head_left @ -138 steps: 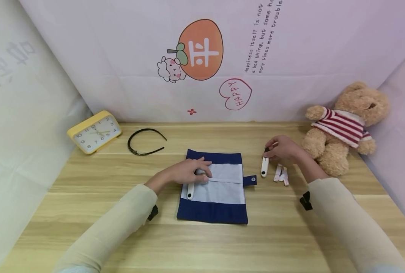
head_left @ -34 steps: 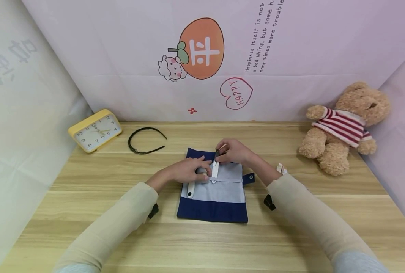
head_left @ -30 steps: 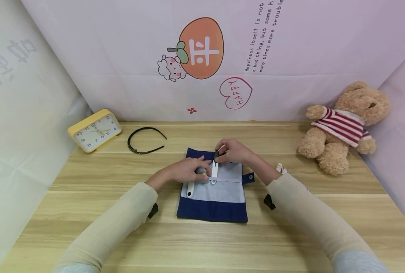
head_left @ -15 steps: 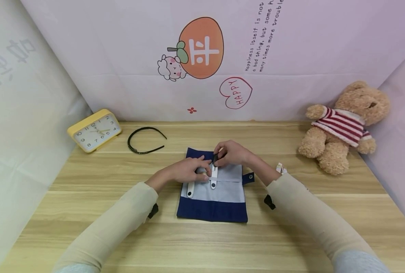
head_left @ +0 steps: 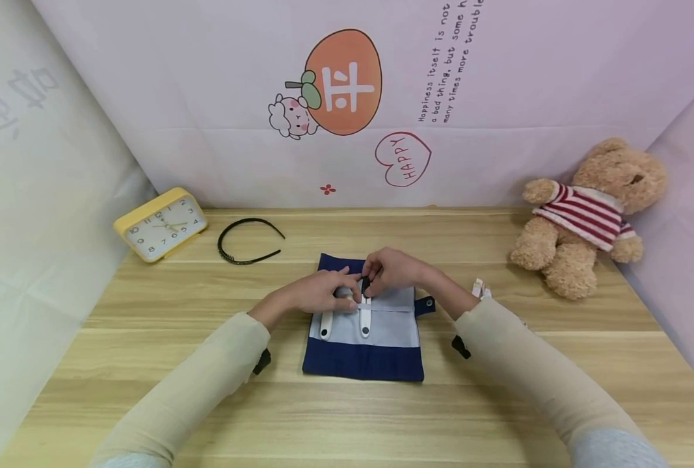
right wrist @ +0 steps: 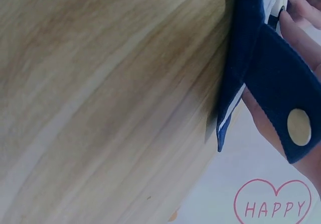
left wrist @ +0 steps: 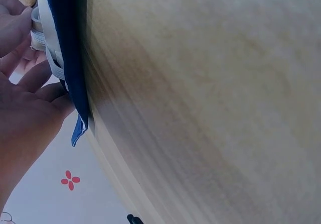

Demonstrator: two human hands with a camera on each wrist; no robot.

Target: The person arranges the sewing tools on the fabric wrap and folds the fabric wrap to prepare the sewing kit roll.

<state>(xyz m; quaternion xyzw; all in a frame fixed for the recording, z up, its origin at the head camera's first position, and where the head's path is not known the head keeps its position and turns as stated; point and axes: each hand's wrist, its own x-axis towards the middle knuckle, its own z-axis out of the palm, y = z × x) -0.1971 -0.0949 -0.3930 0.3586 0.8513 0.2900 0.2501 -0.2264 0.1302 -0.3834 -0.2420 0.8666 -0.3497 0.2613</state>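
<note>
If our left hand (head_left: pixel 323 291) presses too lightly, pouch (head_left: pixel 364 363) could skew; right white tool (head_left: pixel 365 323), threaded under band (head_left: pixel 395 309) on pouch, could snag if we push crooked. Left hand rests on pouch, fingers loosely spread; right hand (head_left: pixel 398 268) pinches tool's dark end (head_left: pixel 365 285).

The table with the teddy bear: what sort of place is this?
Probably a corner dressed for filming, though I can't be sure: a cartoon-printed backdrop rises behind, with a teddy bear and yellow desk clock placed at opposite ends.
</note>
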